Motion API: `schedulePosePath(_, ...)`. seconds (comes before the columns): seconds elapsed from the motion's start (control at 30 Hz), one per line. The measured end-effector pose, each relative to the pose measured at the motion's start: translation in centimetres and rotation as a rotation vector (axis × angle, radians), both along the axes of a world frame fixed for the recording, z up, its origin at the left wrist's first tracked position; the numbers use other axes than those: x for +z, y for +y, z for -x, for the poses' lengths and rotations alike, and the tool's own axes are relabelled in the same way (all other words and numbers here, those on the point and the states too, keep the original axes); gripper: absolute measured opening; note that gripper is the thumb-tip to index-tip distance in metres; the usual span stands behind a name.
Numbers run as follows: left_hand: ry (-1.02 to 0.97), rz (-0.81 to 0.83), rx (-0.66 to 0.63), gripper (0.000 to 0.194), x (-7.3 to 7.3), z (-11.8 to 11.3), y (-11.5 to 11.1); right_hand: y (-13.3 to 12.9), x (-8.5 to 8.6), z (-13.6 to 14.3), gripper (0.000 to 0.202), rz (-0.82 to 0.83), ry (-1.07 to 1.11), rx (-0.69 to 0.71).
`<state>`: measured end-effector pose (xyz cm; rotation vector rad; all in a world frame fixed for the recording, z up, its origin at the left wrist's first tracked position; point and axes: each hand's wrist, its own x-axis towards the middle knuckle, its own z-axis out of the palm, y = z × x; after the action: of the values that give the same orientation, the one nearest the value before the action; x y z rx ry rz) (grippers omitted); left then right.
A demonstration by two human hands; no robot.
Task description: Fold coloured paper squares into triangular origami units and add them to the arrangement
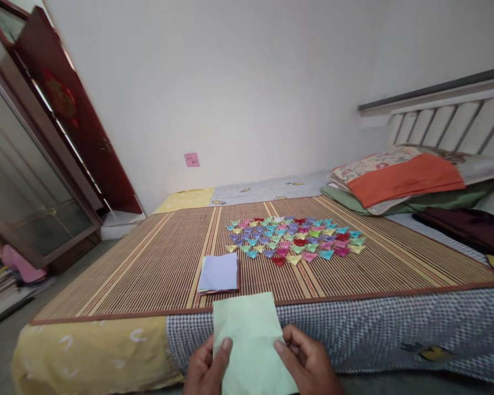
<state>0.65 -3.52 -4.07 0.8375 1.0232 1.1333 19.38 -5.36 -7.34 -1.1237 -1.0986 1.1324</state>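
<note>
A pale green sheet of paper [251, 340] is held up in front of the bed's near edge, its lower end cut off by the picture. My left hand [209, 365] pinches its left side, thumb on top. On the right side, my right hand [307, 359] grips it the same way, with the fingers curled behind. Just beyond the sheet lies a stack of square paper [219, 273], lavender on top. Farther back and to the right, several rows of small folded paper pieces [290, 240] in many colours are spread over the mat.
A striped bamboo mat [148, 263] covers the bed, over a checked and yellow sheet [94, 351]. Pillows [403, 178] and a dark folded cloth [469, 227] lie at the right by the headboard. A pink note [191, 159] is on the wall. A red door [72, 109] stands at left.
</note>
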Motion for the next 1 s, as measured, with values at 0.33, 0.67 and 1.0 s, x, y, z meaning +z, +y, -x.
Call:
schedulePosePath(0.33,0.031,-0.021,-0.006,0.048,4.2,-0.3,0.1,0.5,3.8,0.0,0.05,-0.041,0.129,0.087)
schedulePosePath(0.67,-0.054,-0.03,0.035,0.038,3.4,1.8,1.2,-0.4,4.7,-0.5,0.054,-0.02,0.028,0.035)
schedulePosePath(1.0,0.326,-0.313,-0.009,0.042,3.4,3.7,1.8,-0.2,3.9,-1.1,0.039,-0.153,-0.196,-0.031)
